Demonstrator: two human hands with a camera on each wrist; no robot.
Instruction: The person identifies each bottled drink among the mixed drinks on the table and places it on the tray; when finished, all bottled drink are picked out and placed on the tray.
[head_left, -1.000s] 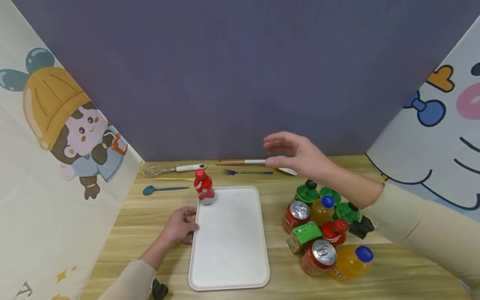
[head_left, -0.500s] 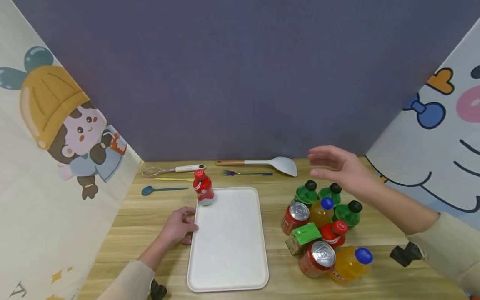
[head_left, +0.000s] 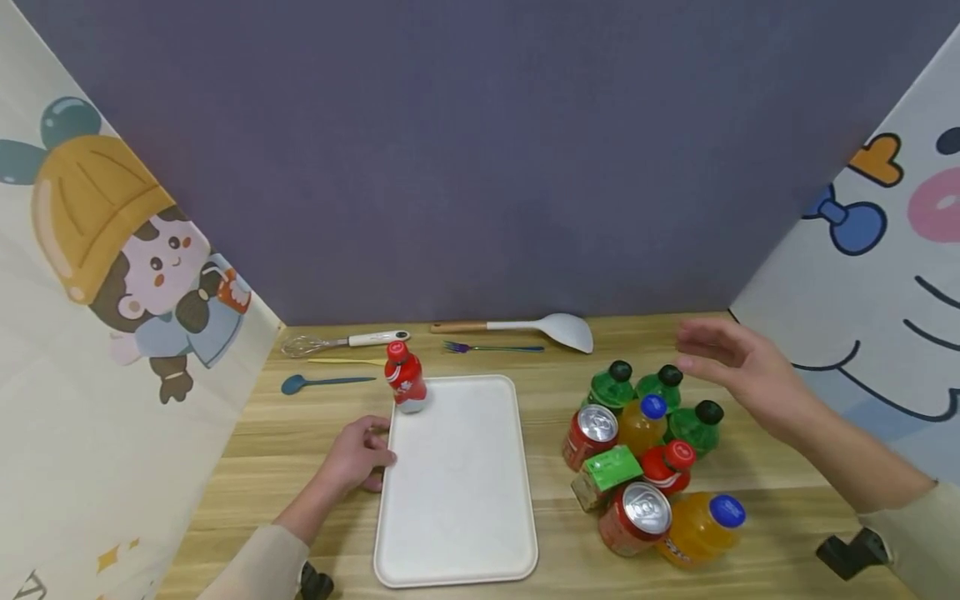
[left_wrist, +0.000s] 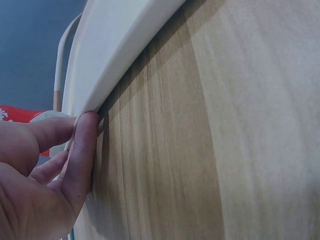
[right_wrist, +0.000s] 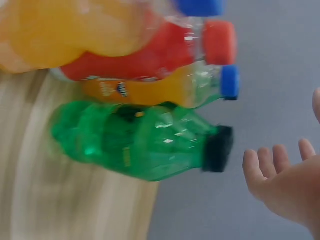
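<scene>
My left hand (head_left: 354, 454) holds the left edge of a white tray (head_left: 457, 483), its thumb and fingertips pinching the rim (left_wrist: 117, 65) in the left wrist view. A red-labelled cola bottle (head_left: 406, 377) stands upright in the tray's far left corner. My right hand (head_left: 750, 375) is in the air with nothing in it, fingers loosely bent. It is to the right of a green bottle (head_left: 696, 427) with a black cap, which the right wrist view shows close by, with its cap (right_wrist: 218, 149) pointing toward the fingers.
Right of the tray stand more green bottles (head_left: 611, 386), orange-drink bottles (head_left: 701, 529), red cans (head_left: 636, 518), another cola bottle (head_left: 667, 468) and a green-topped carton (head_left: 609, 471). Behind lie a whisk (head_left: 345, 340), a turner (head_left: 517, 327), a fork (head_left: 491, 347) and a blue spoon (head_left: 326, 382).
My right hand has moved right, from above the turner, past the green bottles, and has lowered. The left hand, tray and cola bottle on it have stayed in place.
</scene>
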